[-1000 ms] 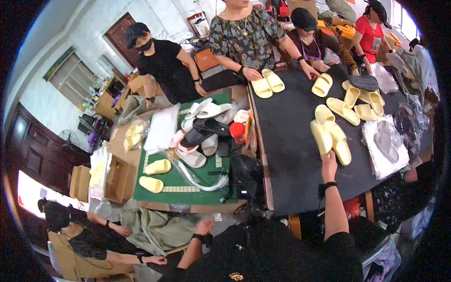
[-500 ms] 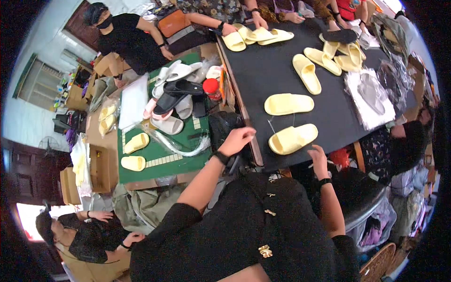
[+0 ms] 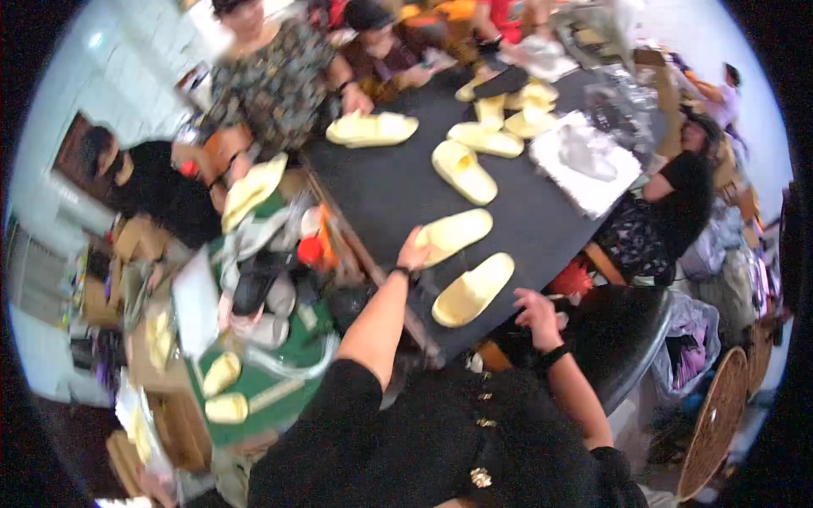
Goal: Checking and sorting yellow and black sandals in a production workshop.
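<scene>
Left hand point(image 3: 415, 250) on a yellow slipper point(image 3: 464, 232) atop the black table point(image 3: 373, 188), grip too blurred to tell, right hand point(image 3: 539, 320) splayed empty, and it looks light, soft, best taken by the sides!

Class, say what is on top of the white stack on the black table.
A grey slipper lies on the white stack. The stack's surface beneath it is covered, and the black table under the stack cannot be seen.
</scene>
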A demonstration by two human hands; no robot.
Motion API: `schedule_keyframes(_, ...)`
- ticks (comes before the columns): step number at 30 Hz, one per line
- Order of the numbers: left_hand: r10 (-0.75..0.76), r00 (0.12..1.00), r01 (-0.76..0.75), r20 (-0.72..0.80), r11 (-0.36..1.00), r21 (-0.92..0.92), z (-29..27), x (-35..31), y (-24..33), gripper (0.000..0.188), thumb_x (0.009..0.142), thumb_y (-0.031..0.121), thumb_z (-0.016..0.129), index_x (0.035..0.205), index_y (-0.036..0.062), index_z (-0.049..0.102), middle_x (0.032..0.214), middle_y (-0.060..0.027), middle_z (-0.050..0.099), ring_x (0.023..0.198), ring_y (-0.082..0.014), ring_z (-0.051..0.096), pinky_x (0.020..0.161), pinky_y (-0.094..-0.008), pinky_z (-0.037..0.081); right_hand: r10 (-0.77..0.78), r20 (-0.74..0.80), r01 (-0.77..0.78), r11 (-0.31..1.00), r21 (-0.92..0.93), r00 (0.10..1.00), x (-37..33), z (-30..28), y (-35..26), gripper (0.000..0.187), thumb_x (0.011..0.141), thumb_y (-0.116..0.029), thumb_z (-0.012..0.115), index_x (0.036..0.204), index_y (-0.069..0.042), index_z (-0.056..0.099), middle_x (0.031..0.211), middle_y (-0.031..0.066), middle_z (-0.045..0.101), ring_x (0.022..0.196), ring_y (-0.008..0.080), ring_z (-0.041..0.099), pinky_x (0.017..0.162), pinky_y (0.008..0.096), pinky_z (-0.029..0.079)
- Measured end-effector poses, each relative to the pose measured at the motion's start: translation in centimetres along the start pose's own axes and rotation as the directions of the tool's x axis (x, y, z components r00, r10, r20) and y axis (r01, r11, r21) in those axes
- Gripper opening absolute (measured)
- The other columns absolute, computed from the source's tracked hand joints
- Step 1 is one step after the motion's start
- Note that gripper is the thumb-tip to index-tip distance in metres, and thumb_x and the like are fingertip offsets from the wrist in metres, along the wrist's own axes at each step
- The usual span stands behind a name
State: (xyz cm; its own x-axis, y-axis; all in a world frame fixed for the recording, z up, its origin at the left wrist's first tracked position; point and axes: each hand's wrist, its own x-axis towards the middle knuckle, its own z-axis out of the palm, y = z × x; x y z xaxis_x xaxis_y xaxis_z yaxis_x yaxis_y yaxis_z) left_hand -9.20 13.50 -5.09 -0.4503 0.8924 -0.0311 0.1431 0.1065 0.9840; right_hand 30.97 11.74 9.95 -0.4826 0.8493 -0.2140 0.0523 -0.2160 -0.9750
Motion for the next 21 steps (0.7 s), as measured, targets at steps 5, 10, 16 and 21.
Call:
schedule_keyframes(5,-0.224,0.946,0.199,0.233,0.972,0.126,8.4,-4.2,5.4,0.066,0.076,-0.008,0.060,0.137,0.0063,0.038,0.108,-0.0114,0.064,0.088,-0.0158,0.063,0.071,-0.0275,0.052,0.205,-0.093,-0.200,0.978,0.057,0.974,1.1,-1.2,4.1,0.040,0.097,-0.035,0.044,0.123,-0.005,0.053,0.105,0.0047,0.059,0.068,0.0118,0.062,0.056,0.0219,0.046)
schedule_keyframes(10,-0.068,0.944,0.050,0.322,0.997,0.064,5.6,-10.1,4.9,0.062,0.075,-0.007,0.057,0.134,0.0070,0.043,0.088,-0.0076,0.066,0.074,-0.0112,0.062,0.066,-0.0262,0.051,0.296,0.087,-0.294,0.955,-0.032,0.951,2.2,2.2,4.5,0.037,0.099,-0.032,0.039,0.124,-0.011,0.056,0.103,0.0044,0.060,0.070,0.0120,0.061,0.060,0.0247,0.049)
schedule_keyframes(16,-0.242,0.894,0.096,0.377,0.925,0.367,6.0,-15.7,9.8,0.078,0.072,0.004,0.065,0.142,0.0188,0.033,0.084,-0.0077,0.061,0.078,-0.0163,0.060,0.075,-0.0314,0.048,0.275,0.070,-0.265,0.956,-0.129,0.959,3.6,2.9,7.1,0.034,0.098,-0.026,0.040,0.118,-0.007,0.060,0.090,0.0046,0.063,0.068,0.0116,0.060,0.061,0.0252,0.049)
schedule_keyframes(21,0.111,0.916,-0.368,0.384,0.609,0.702,7.7,-15.0,10.9,0.082,0.063,0.008,0.071,0.137,0.0247,0.040,0.090,-0.0109,0.057,0.089,-0.0328,0.051,0.086,-0.0438,0.041,0.147,0.070,-0.133,0.976,-0.175,0.987,4.4,3.1,5.9,0.032,0.097,-0.024,0.043,0.114,-0.004,0.061,0.085,0.0040,0.063,0.067,0.0110,0.058,0.063,0.0249,0.048)
